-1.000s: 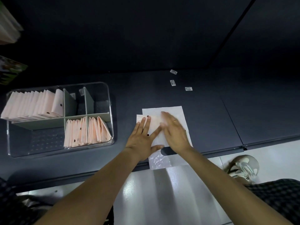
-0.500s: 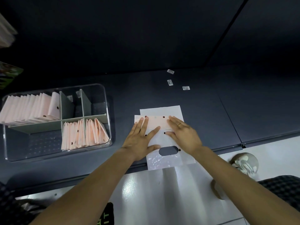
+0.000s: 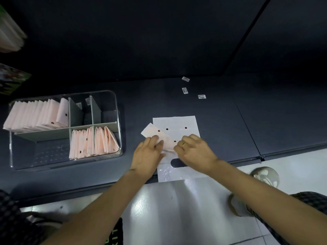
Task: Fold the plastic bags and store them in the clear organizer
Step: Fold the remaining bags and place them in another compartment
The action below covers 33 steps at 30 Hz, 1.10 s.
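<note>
both hands work a flat bag (image 3: 174, 123) lying near the bench's (image 3: 230, 121) front edge, its handle end overhanging. the left hand (image 3: 147, 154) and right hand (image 3: 193, 150) each pinch the pink folded strip (image 3: 157, 135) lying across the bag, likely to keep the crease from springing open. the organizer (image 3: 116, 106) sits toward the bench's left end, within reach, folded bags (image 3: 93, 142) upright in its compartments, so each can be slotted in.
</note>
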{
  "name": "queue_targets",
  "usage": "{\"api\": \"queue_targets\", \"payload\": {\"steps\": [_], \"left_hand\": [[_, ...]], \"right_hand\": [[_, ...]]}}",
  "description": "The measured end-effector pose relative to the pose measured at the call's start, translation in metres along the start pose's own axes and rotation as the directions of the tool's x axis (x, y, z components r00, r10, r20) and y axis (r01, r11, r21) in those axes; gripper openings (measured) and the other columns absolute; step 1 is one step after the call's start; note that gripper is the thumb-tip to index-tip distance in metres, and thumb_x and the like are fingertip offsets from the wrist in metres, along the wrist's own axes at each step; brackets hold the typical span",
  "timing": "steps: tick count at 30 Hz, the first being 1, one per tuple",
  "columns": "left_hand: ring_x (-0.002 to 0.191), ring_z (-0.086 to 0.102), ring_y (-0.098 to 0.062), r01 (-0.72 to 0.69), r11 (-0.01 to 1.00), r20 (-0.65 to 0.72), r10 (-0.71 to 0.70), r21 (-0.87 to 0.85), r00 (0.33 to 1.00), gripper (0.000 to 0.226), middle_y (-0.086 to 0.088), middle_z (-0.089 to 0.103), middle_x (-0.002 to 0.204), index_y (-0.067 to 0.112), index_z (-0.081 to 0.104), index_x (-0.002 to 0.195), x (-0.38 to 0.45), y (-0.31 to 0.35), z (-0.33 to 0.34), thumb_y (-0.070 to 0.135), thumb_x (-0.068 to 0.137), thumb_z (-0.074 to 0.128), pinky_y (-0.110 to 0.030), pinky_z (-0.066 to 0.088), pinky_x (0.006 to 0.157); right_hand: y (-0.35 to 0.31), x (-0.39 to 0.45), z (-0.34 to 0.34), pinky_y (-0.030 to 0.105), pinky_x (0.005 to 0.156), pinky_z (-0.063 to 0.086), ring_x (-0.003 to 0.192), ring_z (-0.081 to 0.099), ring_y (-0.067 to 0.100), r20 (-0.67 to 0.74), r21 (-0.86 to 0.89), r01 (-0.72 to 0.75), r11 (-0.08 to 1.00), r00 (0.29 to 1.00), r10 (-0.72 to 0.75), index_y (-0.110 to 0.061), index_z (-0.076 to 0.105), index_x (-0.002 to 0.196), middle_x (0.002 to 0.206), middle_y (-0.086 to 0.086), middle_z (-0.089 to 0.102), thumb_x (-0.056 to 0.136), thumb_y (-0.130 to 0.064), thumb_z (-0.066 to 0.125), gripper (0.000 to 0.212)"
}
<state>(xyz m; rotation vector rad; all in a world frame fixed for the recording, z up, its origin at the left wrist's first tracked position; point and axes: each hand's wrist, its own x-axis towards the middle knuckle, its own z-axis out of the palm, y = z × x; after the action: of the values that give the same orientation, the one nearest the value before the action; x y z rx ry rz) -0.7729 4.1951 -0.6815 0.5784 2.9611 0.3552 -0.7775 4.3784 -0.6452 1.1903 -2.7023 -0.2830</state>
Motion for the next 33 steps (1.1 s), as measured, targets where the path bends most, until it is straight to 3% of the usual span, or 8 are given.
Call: {"api": "queue_targets", "payload": {"steps": [5,10,14,17,22,25,29,33], "left_hand": [[0.075,0.063,-0.023,-0.014,0.989,-0.094,0.0,-0.148,0.996,0.027,-0.003,0.064,0.089,0.01,0.07,0.092,-0.035,0.001,0.004,0.009,0.067,0.081,-0.026,0.047,0.052],[0.082,0.064,-0.027,-0.02,0.937,-0.135,-0.029,-0.348,0.99,0.033,-0.005,0.07,0.09,0.009,0.074,0.09,-0.046,-0.007,0.005,-0.009,0.063,0.067,-0.033,0.053,0.066],[0.095,0.053,-0.024,0.098,0.889,-0.089,-0.154,-0.448,0.984,0.019,-0.001,0.067,0.101,0.01,0.073,0.099,-0.041,-0.011,0.008,0.004,0.085,0.063,-0.027,0.043,0.071],[0.091,0.052,-0.023,0.157,0.869,-0.06,-0.208,-0.47,0.976,0.016,-0.002,0.067,0.092,0.008,0.07,0.094,-0.029,-0.013,0.009,0.021,0.087,0.065,-0.026,0.037,0.069],[0.084,0.051,-0.016,0.282,0.772,0.036,-0.32,-0.57,0.947,0.019,0.011,0.056,0.073,0.017,0.06,0.101,-0.015,-0.015,0.004,0.02,0.084,0.068,-0.027,0.04,0.065],[0.089,0.051,-0.019,0.254,0.828,-0.023,-0.306,-0.5,0.952,0.028,0.004,0.056,0.088,0.014,0.054,0.106,-0.015,-0.009,-0.002,0.019,0.083,0.07,-0.031,0.044,0.069],[0.087,0.064,-0.03,-0.065,0.982,-0.197,0.029,-0.179,0.98,0.038,-0.009,0.066,0.102,0.007,0.067,0.098,-0.034,-0.001,0.0,0.015,0.065,0.084,-0.038,0.055,0.072],[0.13,0.045,-0.022,-0.165,0.985,0.028,0.164,0.049,0.986,0.062,-0.011,0.046,0.142,0.006,0.05,0.134,-0.054,-0.001,0.02,0.046,0.086,0.058,-0.042,0.038,0.107]], "right_hand": [[-0.052,0.001,0.001,0.027,0.053,0.035,0.056,0.046,0.019,-0.222,0.104,0.004,0.995,0.975,0.019,-0.016,0.059,0.065,0.056,-0.001,0.049,0.061,-0.001,0.068,0.018],[-0.067,-0.004,0.006,0.025,0.069,0.049,0.078,0.063,0.02,-0.083,0.443,-0.185,0.877,0.966,0.245,-0.017,0.069,0.089,0.081,-0.005,0.068,0.059,-0.011,0.075,0.031],[-0.055,-0.005,0.008,0.019,0.084,0.043,0.095,0.059,0.012,0.31,0.707,-0.55,0.445,0.806,0.503,-0.016,0.068,0.099,0.086,-0.01,0.066,0.078,-0.014,0.072,0.021],[-0.053,0.0,0.01,0.013,0.066,0.043,0.069,0.057,0.005,0.489,0.737,-0.666,0.113,0.641,0.591,-0.022,0.058,0.07,0.066,-0.007,0.061,0.082,-0.017,0.071,0.018],[-0.051,0.009,0.017,0.004,0.051,0.039,0.062,0.059,0.005,0.631,0.671,-0.721,-0.169,0.437,0.64,-0.016,0.06,0.083,0.069,-0.009,0.063,0.08,-0.013,0.072,0.012],[-0.048,0.014,0.019,0.013,0.058,0.044,0.071,0.061,0.011,0.687,0.626,-0.74,-0.246,0.374,0.623,-0.016,0.057,0.089,0.08,0.001,0.066,0.078,-0.013,0.074,0.021],[-0.045,0.018,0.019,0.029,0.078,0.051,0.081,0.065,0.022,0.722,0.582,-0.767,-0.27,0.334,0.605,-0.014,0.054,0.092,0.093,0.011,0.07,0.077,-0.012,0.075,0.026],[-0.042,0.021,0.021,0.034,0.083,0.052,0.088,0.066,0.027,0.737,0.553,-0.785,-0.28,0.304,0.604,-0.013,0.055,0.095,0.097,0.014,0.07,0.077,-0.013,0.074,0.026]]}}
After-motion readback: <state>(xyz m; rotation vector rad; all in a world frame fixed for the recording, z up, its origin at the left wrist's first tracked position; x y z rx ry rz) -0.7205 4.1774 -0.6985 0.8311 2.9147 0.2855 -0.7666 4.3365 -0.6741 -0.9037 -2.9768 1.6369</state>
